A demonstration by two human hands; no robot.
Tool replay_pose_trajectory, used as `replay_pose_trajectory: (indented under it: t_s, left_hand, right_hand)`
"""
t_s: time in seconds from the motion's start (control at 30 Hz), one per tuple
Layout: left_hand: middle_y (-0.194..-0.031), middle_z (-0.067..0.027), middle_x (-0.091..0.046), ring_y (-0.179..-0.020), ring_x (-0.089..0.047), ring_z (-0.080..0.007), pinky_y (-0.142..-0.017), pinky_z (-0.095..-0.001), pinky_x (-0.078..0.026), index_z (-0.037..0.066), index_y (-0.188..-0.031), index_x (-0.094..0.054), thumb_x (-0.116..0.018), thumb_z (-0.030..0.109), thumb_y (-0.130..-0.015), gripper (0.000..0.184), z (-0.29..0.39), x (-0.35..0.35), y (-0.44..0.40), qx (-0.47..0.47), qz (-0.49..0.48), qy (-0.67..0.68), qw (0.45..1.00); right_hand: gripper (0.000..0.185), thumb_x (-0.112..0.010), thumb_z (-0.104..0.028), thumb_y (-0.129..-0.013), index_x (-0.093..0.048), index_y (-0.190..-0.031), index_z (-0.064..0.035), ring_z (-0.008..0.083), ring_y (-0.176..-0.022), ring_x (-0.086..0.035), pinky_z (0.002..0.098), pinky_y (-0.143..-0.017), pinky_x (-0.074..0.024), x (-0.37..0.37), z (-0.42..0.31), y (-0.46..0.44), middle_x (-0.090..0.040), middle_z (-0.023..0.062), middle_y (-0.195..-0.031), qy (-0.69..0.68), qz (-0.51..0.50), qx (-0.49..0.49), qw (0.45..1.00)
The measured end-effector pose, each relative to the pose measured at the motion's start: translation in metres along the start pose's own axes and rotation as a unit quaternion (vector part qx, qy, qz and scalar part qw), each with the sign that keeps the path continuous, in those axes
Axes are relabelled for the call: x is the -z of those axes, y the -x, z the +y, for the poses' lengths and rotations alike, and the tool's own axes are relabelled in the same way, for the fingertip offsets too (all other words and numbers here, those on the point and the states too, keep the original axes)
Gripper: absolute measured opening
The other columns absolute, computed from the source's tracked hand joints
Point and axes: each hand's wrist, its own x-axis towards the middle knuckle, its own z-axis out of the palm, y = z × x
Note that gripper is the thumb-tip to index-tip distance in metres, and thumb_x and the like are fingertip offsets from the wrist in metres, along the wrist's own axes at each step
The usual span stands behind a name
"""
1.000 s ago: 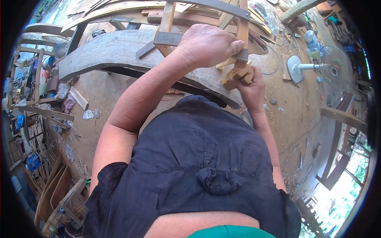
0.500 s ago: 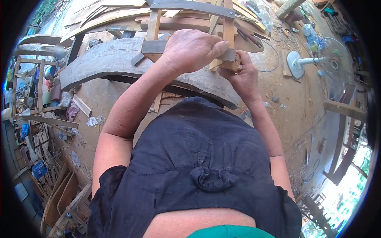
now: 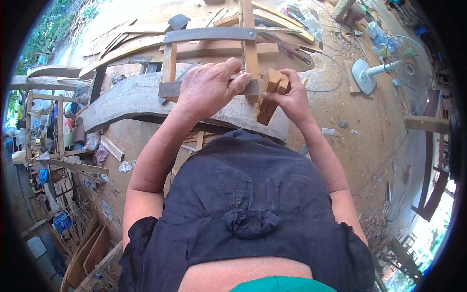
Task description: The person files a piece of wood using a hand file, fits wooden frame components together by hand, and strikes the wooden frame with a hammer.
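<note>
My left hand point(image 3: 210, 90) is closed over the near grey rail of a small wooden frame point(image 3: 209, 34), its fingers curled round the top. The frame has a dark, slightly curved far rail and lighter side pieces. To the right of it, my right hand point(image 3: 293, 100) grips a notched wooden block point(image 3: 267, 110), brown with a pale, rough edge. The block is tilted and sits just beside the frame's right corner; whether they touch I cannot tell. Beneath both hands lies a thick, curved grey plank point(image 3: 121, 100).
Loose wooden strips point(image 3: 131, 48) are piled beyond the frame, with a dark-handled tool point(image 3: 294, 51) among them. A standing fan point(image 3: 377, 75) is on the floor to the right. Timber scraps and boards point(image 3: 90, 243) crowd the left side.
My right hand has drawn the wooden block away from the frame's right corner and turned it. My left hand keeps its grip on the rail; the frame appears further left in view.
</note>
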Motion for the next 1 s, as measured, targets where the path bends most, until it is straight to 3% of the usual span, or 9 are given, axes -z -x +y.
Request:
replay_pose_trajectory:
  t_s: [0.03, 0.2, 0.27, 0.4, 0.53, 0.63, 0.7, 0.8, 1.0]
  left_hand:
    - [-0.076, -0.013, -0.063, -0.08, -0.063, -0.0324, -0.071, -0.0443, -0.045, 0.008, -0.096, -0.058, -0.048, 0.043, -0.094, 0.037, 0.0, 0.0, 0.0, -0.001, 0.012, -0.003, 1.0]
    - [-0.084, -0.0086, -0.063, -0.091, -0.057, -0.0287, -0.085, -0.042, -0.038, 0.008, -0.094, -0.059, -0.051, 0.041, -0.094, 0.033, 0.004, 0.002, 0.0, -0.031, 0.045, -0.045, 0.998]
    - [-0.089, -0.0065, -0.062, -0.098, -0.054, -0.0267, -0.089, -0.0415, -0.033, 0.009, -0.094, -0.061, -0.051, 0.039, -0.094, 0.031, 0.011, 0.003, 0.003, -0.013, 0.039, -0.057, 0.998]
    - [-0.094, -0.0058, -0.061, -0.103, -0.052, -0.0262, -0.089, -0.042, -0.032, 0.01, -0.094, -0.064, -0.05, 0.033, -0.095, 0.027, 0.015, -0.001, 0.009, -0.01, 0.055, -0.112, 0.992]
    - [-0.091, -0.0068, -0.063, -0.101, -0.055, -0.0263, -0.088, -0.0402, -0.034, 0.009, -0.095, -0.065, -0.05, 0.031, -0.094, 0.027, 0.011, -0.008, 0.008, -0.034, 0.091, -0.067, 0.993]
    - [-0.086, -0.0067, -0.065, -0.088, -0.059, -0.025, -0.084, -0.0376, -0.037, 0.008, -0.093, -0.066, -0.051, 0.03, -0.094, 0.027, 0.01, -0.009, 0.007, -0.024, 0.089, -0.052, 0.994]
    - [-0.082, -0.0037, -0.065, -0.083, -0.06, -0.0231, -0.082, -0.0374, -0.038, 0.011, -0.089, -0.066, -0.051, 0.033, -0.094, 0.027, 0.007, -0.015, 0.006, -0.027, 0.104, -0.053, 0.993]
    - [-0.079, -0.003, -0.065, -0.079, -0.06, -0.0221, -0.078, -0.0366, -0.039, 0.011, -0.086, -0.066, -0.053, 0.032, -0.093, 0.026, 0.008, -0.013, 0.006, -0.022, 0.099, -0.048, 0.994]
    - [-0.073, -0.0055, -0.062, -0.07, -0.059, -0.0237, -0.069, -0.0356, -0.039, 0.007, -0.083, -0.064, -0.059, 0.025, -0.09, 0.02, 0.006, -0.016, 0.007, -0.02, 0.12, 0.004, 0.993]
  right_hand:
    - [0.061, -0.082, -0.019, -0.07, -0.048, -0.118, -0.0028, 0.0174, -0.088, -0.064, 0.0316, -0.079, -0.0524, 0.004, 0.004, -0.006, -0.064, 0.0117, -0.097, 0.006, 0.017, 0.006, 1.0]
    - [0.063, -0.081, -0.026, -0.073, -0.047, -0.118, 0.0007, 0.019, -0.087, -0.063, 0.0316, -0.078, -0.0523, 0.013, 0.03, -0.028, -0.063, 0.0134, -0.097, -0.061, 0.036, -0.081, 0.994]
    - [0.061, -0.08, -0.029, -0.074, -0.049, -0.117, 0.0, 0.0191, -0.087, -0.063, 0.0317, -0.076, -0.052, 0.01, 0.041, -0.036, -0.063, 0.0129, -0.097, -0.115, 0.005, -0.201, 0.973]
    - [0.059, -0.079, -0.03, -0.075, -0.051, -0.116, 0.0007, 0.0186, -0.087, -0.063, 0.0315, -0.076, -0.0513, -0.004, 0.081, -0.053, -0.063, 0.0126, -0.097, -0.078, -0.03, -0.207, 0.975]
    - [0.061, -0.08, -0.031, -0.075, -0.052, -0.118, 0.0024, 0.018, -0.091, -0.062, 0.0308, -0.081, -0.0498, -0.015, 0.106, -0.065, -0.064, 0.0129, -0.101, -0.064, -0.055, -0.172, 0.981]
    - [0.068, -0.077, -0.038, -0.077, -0.05, -0.125, 0.0014, 0.0242, -0.098, -0.064, 0.0347, -0.085, -0.0495, -0.018, 0.099, -0.068, -0.064, 0.0184, -0.109, -0.001, -0.099, -0.165, 0.981]
    - [0.076, -0.07, -0.05, -0.079, -0.046, -0.132, -0.0013, 0.0331, -0.108, -0.062, 0.0402, -0.09, -0.048, -0.023, 0.105, -0.072, -0.062, 0.0247, -0.115, 0.152, -0.121, -0.076, 0.978]
    - [0.081, -0.061, -0.061, -0.081, -0.042, -0.136, -0.0043, 0.0397, -0.109, -0.06, 0.0448, -0.092, -0.0468, -0.023, 0.101, -0.071, -0.062, 0.0283, -0.113, 0.203, -0.135, -0.059, 0.968]
    - [0.085, -0.055, -0.067, -0.082, -0.038, -0.139, -0.0058, 0.0408, -0.099, -0.064, 0.0467, -0.086, -0.049, -0.004, 0.074, -0.065, -0.066, 0.0254, -0.102, 0.385, -0.162, -0.106, 0.903]
